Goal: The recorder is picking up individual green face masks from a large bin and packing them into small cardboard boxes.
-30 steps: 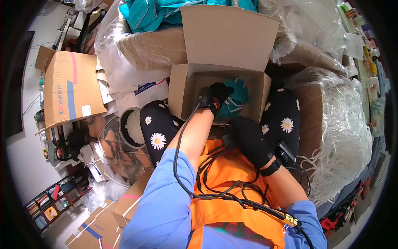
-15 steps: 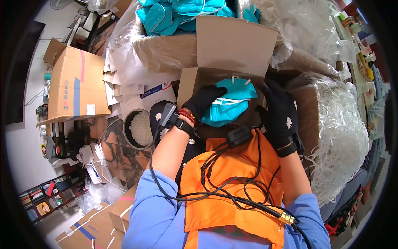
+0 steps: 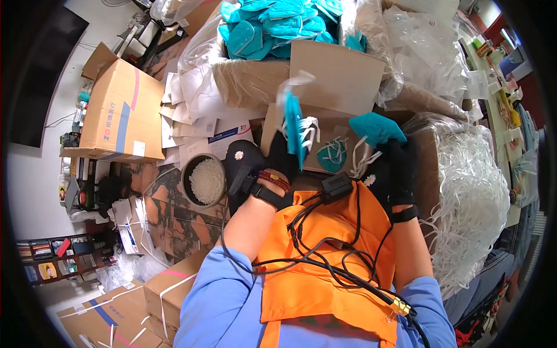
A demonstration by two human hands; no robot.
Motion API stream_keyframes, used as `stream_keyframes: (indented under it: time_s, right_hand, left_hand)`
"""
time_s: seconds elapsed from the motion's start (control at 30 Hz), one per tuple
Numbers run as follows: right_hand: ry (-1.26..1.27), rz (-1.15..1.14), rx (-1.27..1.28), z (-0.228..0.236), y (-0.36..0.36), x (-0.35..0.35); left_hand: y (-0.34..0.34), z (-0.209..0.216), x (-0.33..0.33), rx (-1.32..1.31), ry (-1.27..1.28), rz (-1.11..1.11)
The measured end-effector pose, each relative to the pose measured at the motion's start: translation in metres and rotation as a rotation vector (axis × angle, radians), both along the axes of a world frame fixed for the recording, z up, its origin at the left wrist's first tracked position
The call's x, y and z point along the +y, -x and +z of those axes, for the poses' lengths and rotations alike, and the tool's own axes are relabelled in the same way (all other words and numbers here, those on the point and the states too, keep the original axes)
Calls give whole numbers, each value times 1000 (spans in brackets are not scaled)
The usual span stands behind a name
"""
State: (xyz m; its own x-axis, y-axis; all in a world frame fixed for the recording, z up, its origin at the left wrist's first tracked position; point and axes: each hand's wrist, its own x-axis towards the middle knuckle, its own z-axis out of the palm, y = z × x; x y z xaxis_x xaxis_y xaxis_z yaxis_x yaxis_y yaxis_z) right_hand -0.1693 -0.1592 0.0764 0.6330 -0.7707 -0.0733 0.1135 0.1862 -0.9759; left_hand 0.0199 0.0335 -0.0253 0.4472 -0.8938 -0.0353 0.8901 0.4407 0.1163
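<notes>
My left hand (image 3: 280,159), in a black glove, grips teal face masks (image 3: 295,130) turned edge-on, their white straps hanging at the sides; how many there are I cannot tell. On the right, my black-gloved right hand (image 3: 401,165) is closed on another teal face mask (image 3: 380,129), whose white straps dangle to its left. Between the hands stands an open cardboard box (image 3: 354,119) with its flap raised at the back. Inside it lies a teal mask with white straps (image 3: 332,155).
A large plastic-lined box (image 3: 249,75) piled with teal masks stands behind. To the right is a heap of white straps (image 3: 473,203). A bowl of white pieces (image 3: 204,181) sits left, near a cardboard carton (image 3: 125,110). Black cables (image 3: 313,264) cross my orange apron.
The masks held together between my hands are now apart: some upright in the left hand, one in the right. A mask now shows inside the box. The view has shifted slightly.
</notes>
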Motion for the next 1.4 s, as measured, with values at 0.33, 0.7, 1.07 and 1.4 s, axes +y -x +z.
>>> stream_keyframes:
  time_s: [0.33, 0.7, 1.07, 1.4]
  right_hand:
    - [353, 128, 277, 59, -1, 65]
    - [250, -64, 220, -27, -5, 60]
    - [334, 70, 236, 31, 13, 20]
    - [99, 160, 315, 72, 9, 42]
  left_hand:
    - [55, -7, -32, -1401, -1068, 198]
    - [78, -2, -43, -1514, -972, 240]
    - [4, 60, 22, -1203, -888, 222]
    - [88, 93, -20, -125, 12, -53]
